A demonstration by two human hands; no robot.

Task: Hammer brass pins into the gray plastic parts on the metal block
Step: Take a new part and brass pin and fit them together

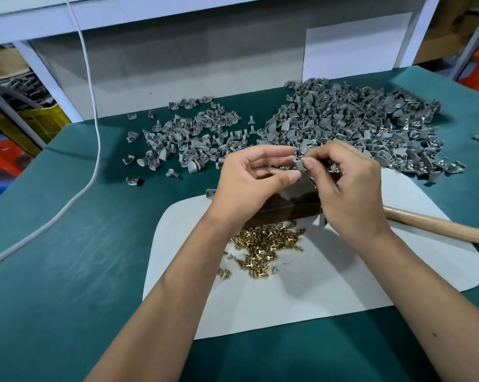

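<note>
The scene is evenly and fairly brightly lit from above, with a cool, bluish cast on the white shelf (177, 12) at the top. Shadows are soft: a diffuse grey one falls on the white mat (329, 271) beneath the right hand (351, 188), and a fainter one on the green table cover (67, 271) beside the white cable (95, 128). There is no hard glare; the brass pins (263, 244) only glint a little. The wide lens bends straight lines (the table's far edge curves, and the shelf posts lean), and the corners look stretched. Focus holds in the middle, while the pile of gray parts (357, 125) smears slightly and the crates at the left edge are soft.
</note>
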